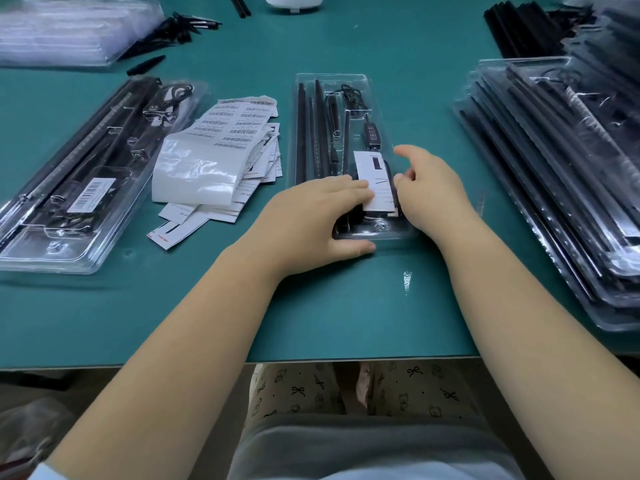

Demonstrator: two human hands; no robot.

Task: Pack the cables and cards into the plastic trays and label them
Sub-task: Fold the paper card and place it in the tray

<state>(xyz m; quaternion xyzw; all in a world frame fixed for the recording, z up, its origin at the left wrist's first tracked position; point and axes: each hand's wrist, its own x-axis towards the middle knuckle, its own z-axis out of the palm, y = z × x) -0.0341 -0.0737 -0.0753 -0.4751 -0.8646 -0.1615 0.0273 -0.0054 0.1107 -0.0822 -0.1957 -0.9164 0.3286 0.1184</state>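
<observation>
A clear plastic tray (346, 79) lies in the middle of the green table, holding black rods, a coiled black cable with a small controller (372, 131), and a white card (375, 181). My left hand (311, 216) lies flat on the tray's near left end, fingers straight and touching the card, thumb along the tray's front edge. My right hand (429, 188) is at the card's right edge, fingertips on the card, fingers loosely bent. Whether it pinches the card is unclear.
A closed, barcode-labelled tray (69, 188) lies at the left. Beside it are barcode label sheets (228, 126) on a pile of white cards (194, 216). Filled trays are stacked at the right (561, 174). Empty trays (69, 26) and black parts sit at the back.
</observation>
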